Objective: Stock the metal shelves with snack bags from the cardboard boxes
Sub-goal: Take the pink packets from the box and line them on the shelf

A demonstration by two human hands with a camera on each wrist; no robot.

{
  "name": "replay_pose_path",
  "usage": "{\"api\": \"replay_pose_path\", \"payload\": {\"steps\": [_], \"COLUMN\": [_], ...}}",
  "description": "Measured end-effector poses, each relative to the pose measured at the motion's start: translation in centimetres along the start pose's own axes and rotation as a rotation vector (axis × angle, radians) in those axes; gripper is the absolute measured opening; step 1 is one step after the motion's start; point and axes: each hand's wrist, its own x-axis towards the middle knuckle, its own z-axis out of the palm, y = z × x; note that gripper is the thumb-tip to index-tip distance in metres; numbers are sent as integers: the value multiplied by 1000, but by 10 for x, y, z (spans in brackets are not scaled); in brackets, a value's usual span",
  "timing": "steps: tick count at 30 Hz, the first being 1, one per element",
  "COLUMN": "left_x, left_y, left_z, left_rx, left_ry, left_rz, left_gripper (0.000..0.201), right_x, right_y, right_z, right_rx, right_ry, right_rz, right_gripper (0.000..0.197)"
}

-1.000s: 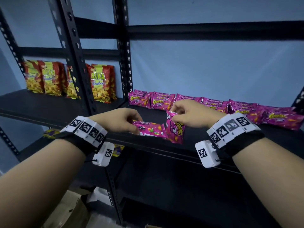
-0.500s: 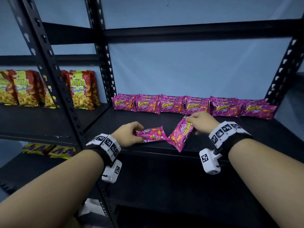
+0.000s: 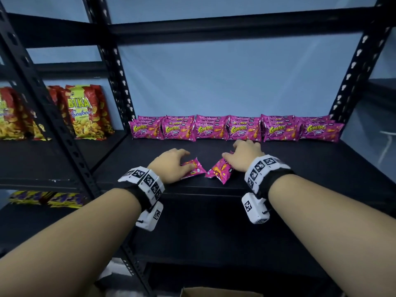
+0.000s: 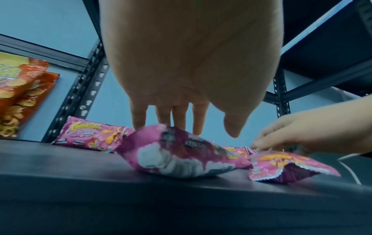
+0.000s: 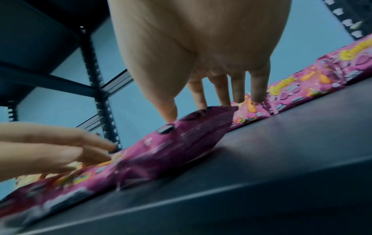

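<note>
1. Ok, head view: my L hand (image 3: 171, 162) and R hand (image 3: 244, 156) each lie on a pink snack bag, L bag (image 3: 194, 168), R bag (image 3: 220, 170), at front of the black metal shelf (image 3: 321, 163); row of pink bags (image 3: 235, 129) along the back.
2. L wrist: fingers (image 4: 138, 117) straight, tips on bag top, no grip.
3. R wrist: fingers (image 5: 198, 93) straight, thumb + tips pressing bag (image 5: 181, 138); blurry.

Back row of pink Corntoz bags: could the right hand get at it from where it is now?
Probably yes. The right hand rests on a loose pink bag just in front of the back row, its fingertips already near it, and only bare shelf lies between.
</note>
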Motion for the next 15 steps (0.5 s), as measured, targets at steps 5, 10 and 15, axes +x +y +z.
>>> {"api": "replay_pose_path", "payload": {"steps": [5,10,15], "left_x": [16,13,11], "left_y": [15,16,12], "left_z": [16,25,33], "left_rx": [122,176,205], "left_ry": [-108,-160,-137], "left_rz": [-20,-27,-26], "left_gripper": [61,62,63], "right_x": [-9,-4,-2], "right_y": [-29,-29,-18], "right_z": [17,37,43], "right_rx": [-56,-145,-136], "right_ry": [4,-121,-159], "right_rz": [4,66,28], "right_gripper": [62,65,78]}}
